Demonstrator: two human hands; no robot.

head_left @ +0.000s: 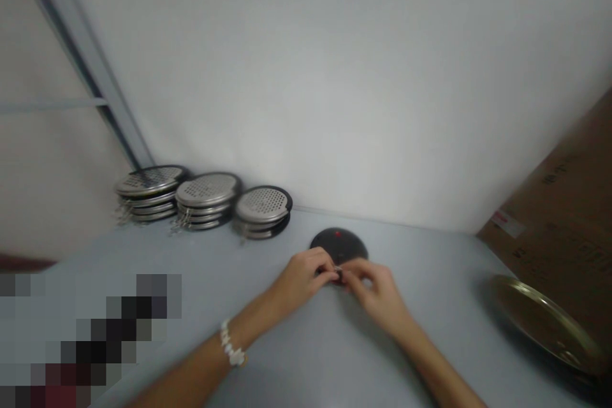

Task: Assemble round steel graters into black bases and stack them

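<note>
My left hand (303, 277) and my right hand (370, 287) meet over the near edge of a flat black round disc (340, 243) with a small red mark, lying on the grey table (430, 280). Both hands have their fingers pinched together round a tiny metal piece (338, 269) between the fingertips. It is too small to name. A white bead bracelet is on my left wrist.
Three stacks of perforated metal discs (205, 197) stand along the white wall at the back left. A brass-coloured round tray (545, 325) lies at the right, next to a brown cardboard box (564, 217). A blurred patch covers the lower left corner.
</note>
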